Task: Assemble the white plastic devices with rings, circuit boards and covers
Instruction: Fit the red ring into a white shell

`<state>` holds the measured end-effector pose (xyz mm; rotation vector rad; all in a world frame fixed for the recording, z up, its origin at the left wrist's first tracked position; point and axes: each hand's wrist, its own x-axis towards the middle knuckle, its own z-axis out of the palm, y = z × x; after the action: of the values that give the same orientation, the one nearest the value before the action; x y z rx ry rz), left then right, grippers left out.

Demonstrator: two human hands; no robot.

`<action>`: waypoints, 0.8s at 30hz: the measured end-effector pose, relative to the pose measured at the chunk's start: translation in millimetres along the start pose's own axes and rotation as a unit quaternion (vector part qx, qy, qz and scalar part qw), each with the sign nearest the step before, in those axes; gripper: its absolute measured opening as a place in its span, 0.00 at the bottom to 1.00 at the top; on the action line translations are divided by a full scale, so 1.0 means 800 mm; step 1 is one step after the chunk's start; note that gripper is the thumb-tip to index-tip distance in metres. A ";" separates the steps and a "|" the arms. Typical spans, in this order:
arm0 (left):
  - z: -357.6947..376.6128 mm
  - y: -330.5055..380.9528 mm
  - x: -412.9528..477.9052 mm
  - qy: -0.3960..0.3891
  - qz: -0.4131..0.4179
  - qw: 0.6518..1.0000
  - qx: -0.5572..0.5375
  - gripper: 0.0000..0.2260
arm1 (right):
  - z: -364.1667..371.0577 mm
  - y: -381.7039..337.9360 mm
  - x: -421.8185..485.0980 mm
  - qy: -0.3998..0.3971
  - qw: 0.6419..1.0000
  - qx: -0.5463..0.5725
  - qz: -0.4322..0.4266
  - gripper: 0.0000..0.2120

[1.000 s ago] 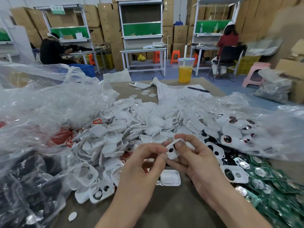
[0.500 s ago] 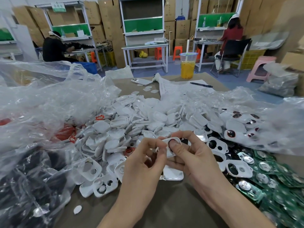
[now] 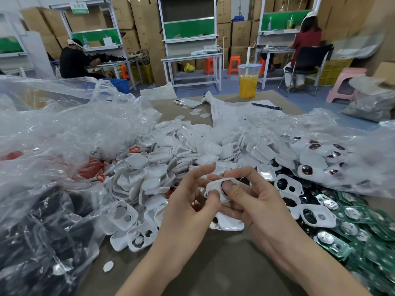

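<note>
Both my hands hold one white plastic shell [image 3: 218,186] above the table's near middle. My right hand [image 3: 250,201] grips it, the thumb pressed into its large round opening. My left hand [image 3: 190,199] pinches its left end with thumb and fingertips. A big heap of white covers [image 3: 183,150] lies behind. Green circuit boards [image 3: 350,227] are piled at the right. White shells with holes [image 3: 316,215] lie between the boards and my hands. Red rings [image 3: 92,167] show under plastic at the left.
Clear plastic bags [image 3: 64,133] billow at left and right. A cup of orange drink [image 3: 248,81], a phone [image 3: 188,102], paper and a pen [image 3: 266,106] stand at the table's far end. Other people sit at benches behind. A finished white piece [image 3: 228,224] lies below my hands.
The shell has turned in my hands and tipped flatter. My right thumb moved onto its round opening, while my left fingers shifted to its left end.
</note>
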<state>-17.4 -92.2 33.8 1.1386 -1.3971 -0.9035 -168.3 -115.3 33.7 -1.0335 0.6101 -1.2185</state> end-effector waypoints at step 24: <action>0.006 0.000 -0.061 0.021 0.116 0.961 0.251 0.09 | -0.010 0.001 -0.072 0.094 0.914 -0.388 -0.071 0.03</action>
<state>-23.6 -45.4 20.4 1.3191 -1.7380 -0.3591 -190.7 -63.2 21.4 -1.6502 1.2498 -1.2285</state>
